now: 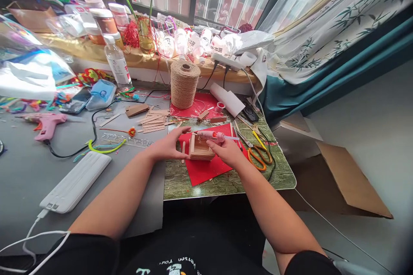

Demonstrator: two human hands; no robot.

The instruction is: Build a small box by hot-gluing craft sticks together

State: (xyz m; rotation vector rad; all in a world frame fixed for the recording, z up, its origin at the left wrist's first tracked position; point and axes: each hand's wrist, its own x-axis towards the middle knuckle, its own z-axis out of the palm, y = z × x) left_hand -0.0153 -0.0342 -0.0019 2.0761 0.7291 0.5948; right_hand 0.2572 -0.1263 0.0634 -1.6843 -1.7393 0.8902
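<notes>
A small box built from stacked wooden craft sticks (pixel 200 154) sits on a red sheet (pixel 201 175). My right hand (pixel 226 151) is closed around a pink hot glue gun (pixel 219 136), with a translucent glue stick poking out of its back end. The gun's nozzle points left over the box's far left corner. At the box's left side, my left hand (pixel 171 144) has thumb and fingers apart; whether the thumb touches the wood I cannot tell. A single craft stick (pixel 183 152) lies beside the box.
Orange-handled scissors (pixel 260 157) lie right of the red sheet. Behind stand a twine spool (pixel 185 84) and a water bottle (pixel 118 62). Loose craft sticks (pixel 154 120) lie at the back left. Further left are another pink glue gun (pixel 50 124) and a white power bank (pixel 75 181).
</notes>
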